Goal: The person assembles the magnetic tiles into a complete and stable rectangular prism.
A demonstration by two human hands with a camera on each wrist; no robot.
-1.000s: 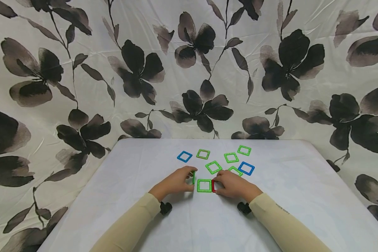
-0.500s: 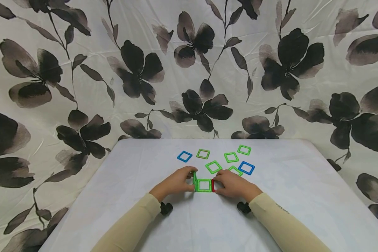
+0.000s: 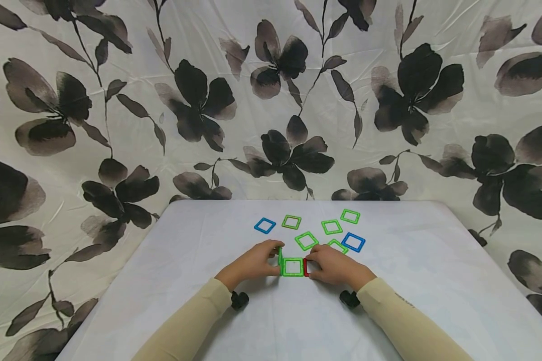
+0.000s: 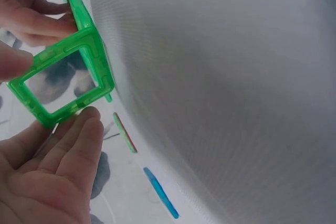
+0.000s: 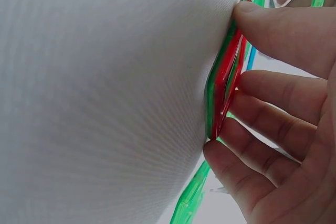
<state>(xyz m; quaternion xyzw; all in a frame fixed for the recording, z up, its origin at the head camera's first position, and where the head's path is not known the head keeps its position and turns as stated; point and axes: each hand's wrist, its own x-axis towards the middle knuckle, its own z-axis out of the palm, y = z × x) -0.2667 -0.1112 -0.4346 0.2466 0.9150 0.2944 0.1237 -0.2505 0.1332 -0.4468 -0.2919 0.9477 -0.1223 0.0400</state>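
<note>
Between its thumb and fingers my left hand [image 3: 255, 259] pinches a green square magnetic tile frame [image 4: 52, 52], which stands upright. Its lower edge meets the left edge of a flat green tile [image 3: 292, 275] on the table. On that flat tile's right side, my right hand [image 3: 336, 264] grips a red square tile [image 3: 305, 267], mostly hidden by the fingers in the head view. Seen from the right wrist, the red tile [image 5: 227, 66] lies low against the table, a green edge running along it. Thumb and fingertips touch its rim.
Behind the hands several loose tiles lie flat on the white table [image 3: 198, 235]. Among them are a blue tile [image 3: 259, 230] at left, another blue tile [image 3: 351, 247] at right and a green tile [image 3: 301, 235]. A floral cloth [image 3: 280, 60] hangs behind the table.
The upright green tile in my left hand has moved slightly right, closing the gap to the flat green tile. My right hand has stayed in place on the red tile.
</note>
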